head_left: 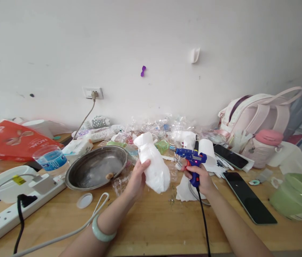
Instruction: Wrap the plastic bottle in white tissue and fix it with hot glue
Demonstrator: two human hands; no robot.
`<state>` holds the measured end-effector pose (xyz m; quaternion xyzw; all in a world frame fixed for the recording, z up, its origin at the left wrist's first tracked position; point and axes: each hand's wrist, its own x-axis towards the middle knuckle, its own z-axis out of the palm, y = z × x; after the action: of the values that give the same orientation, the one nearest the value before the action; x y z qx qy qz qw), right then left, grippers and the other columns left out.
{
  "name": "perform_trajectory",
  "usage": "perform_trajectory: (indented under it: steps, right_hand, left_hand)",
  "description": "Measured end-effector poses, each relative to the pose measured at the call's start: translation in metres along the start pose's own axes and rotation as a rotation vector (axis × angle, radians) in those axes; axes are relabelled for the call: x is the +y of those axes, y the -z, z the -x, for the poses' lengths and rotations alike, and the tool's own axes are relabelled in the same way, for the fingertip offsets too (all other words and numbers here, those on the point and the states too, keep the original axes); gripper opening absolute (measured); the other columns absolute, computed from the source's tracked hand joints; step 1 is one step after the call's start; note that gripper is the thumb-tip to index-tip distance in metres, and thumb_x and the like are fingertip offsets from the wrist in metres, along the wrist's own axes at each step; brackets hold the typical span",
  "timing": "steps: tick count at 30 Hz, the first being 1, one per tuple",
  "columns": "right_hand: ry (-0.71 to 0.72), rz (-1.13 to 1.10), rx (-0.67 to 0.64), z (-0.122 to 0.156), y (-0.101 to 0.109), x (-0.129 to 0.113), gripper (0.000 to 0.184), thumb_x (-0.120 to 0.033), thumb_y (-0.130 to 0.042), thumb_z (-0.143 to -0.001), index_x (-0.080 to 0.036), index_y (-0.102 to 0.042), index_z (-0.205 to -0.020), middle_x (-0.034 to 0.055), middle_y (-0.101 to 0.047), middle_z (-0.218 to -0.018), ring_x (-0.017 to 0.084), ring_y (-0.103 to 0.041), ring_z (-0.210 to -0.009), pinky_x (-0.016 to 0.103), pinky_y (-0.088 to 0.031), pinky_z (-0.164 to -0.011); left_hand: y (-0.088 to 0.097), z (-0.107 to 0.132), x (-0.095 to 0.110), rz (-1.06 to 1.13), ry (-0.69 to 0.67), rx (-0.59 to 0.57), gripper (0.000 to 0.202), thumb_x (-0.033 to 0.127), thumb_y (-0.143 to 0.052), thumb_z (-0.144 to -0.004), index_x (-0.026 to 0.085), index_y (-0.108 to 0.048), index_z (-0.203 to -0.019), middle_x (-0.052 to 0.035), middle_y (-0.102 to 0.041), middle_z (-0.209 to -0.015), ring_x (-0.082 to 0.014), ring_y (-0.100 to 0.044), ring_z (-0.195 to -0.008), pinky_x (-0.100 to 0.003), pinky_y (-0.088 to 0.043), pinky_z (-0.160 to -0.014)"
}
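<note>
My left hand (137, 178) is closed round a white, soft-looking wrapped bundle (154, 164), held tilted above the wooden table (156, 221). My right hand (201, 178) grips a blue hot glue gun (192, 160) with an orange trigger and a small red light; its nozzle points left toward the bundle, a short gap away. The gun's black cord (203, 221) runs down toward me. A pale green bangle (101, 232) sits on my left wrist.
A steel bowl (97, 171) lies left of the bundle, with a water bottle (49, 159), white power strip (17, 207) and red bag (9, 141) further left. Clear plastic scraps crowd the back. Right: two dark phones (249, 196), pink flask (263, 148), pink backpack (257, 110), green bowl (297, 200).
</note>
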<state>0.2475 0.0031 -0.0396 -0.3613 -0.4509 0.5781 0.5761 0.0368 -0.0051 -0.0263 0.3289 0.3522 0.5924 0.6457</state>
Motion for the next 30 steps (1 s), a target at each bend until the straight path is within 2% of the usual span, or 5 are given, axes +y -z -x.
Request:
perform_trajectory:
  steps: [5, 9, 19, 26, 30]
  right_hand:
    - [-0.026, 0.081, -0.082, 0.002, -0.001, 0.0, 0.01, -0.023, -0.065, -0.061, -0.017, -0.064, -0.069, 0.0018, -0.065, -0.065, 0.008, -0.038, -0.044, 0.025, -0.027, -0.045]
    - [-0.052, 0.189, -0.125, 0.006, -0.005, -0.002, 0.012, -0.025, -0.066, -0.062, -0.017, -0.065, -0.071, 0.0028, -0.067, -0.066, 0.009, -0.038, -0.045, 0.025, -0.029, -0.046]
    - [-0.061, 0.338, -0.145, 0.01, -0.004, 0.001, 0.014, -0.028, -0.067, -0.064, -0.017, -0.067, -0.072, 0.0015, -0.065, -0.065, 0.009, -0.042, -0.048, 0.024, -0.032, -0.047]
    - [-0.078, 0.349, -0.144, 0.012, -0.011, -0.007, 0.01, -0.026, -0.068, -0.062, -0.019, -0.062, -0.058, -0.0048, -0.044, -0.045, 0.01, -0.04, -0.044, 0.025, -0.031, -0.045]
    - [-0.076, 0.346, -0.134, 0.011, -0.009, -0.004, 0.008, -0.025, -0.068, -0.06, -0.018, -0.065, -0.063, -0.0015, -0.056, -0.053, 0.009, -0.041, -0.046, 0.024, -0.03, -0.045]
  left_hand:
    - [0.003, -0.007, 0.002, -0.065, -0.328, 0.11, 0.056, 0.036, -0.068, -0.069, 0.023, -0.046, -0.119, -0.0056, -0.06, -0.12, -0.0219, -0.053, -0.115, -0.029, -0.043, -0.093]
    - [0.0, -0.006, 0.004, -0.139, -0.439, 0.165, 0.056, 0.035, -0.064, -0.072, 0.026, -0.042, -0.123, -0.0055, -0.058, -0.123, -0.0201, -0.051, -0.118, -0.028, -0.042, -0.095]
    - [0.004, -0.008, -0.002, -0.127, -0.376, 0.113, 0.049, 0.031, -0.068, -0.07, 0.024, -0.043, -0.113, -0.0047, -0.058, -0.119, -0.0198, -0.052, -0.115, -0.029, -0.041, -0.096]
    - [-0.004, -0.003, 0.0, -0.113, -0.356, 0.147, 0.05, 0.03, -0.069, -0.068, 0.023, -0.044, -0.111, -0.0043, -0.059, -0.114, -0.0209, -0.053, -0.111, -0.03, -0.042, -0.094]
    - [0.001, -0.007, -0.002, -0.109, -0.35, 0.116, 0.05, 0.03, -0.071, -0.068, 0.023, -0.045, -0.111, -0.0036, -0.06, -0.112, -0.0186, -0.055, -0.106, -0.028, -0.043, -0.09]
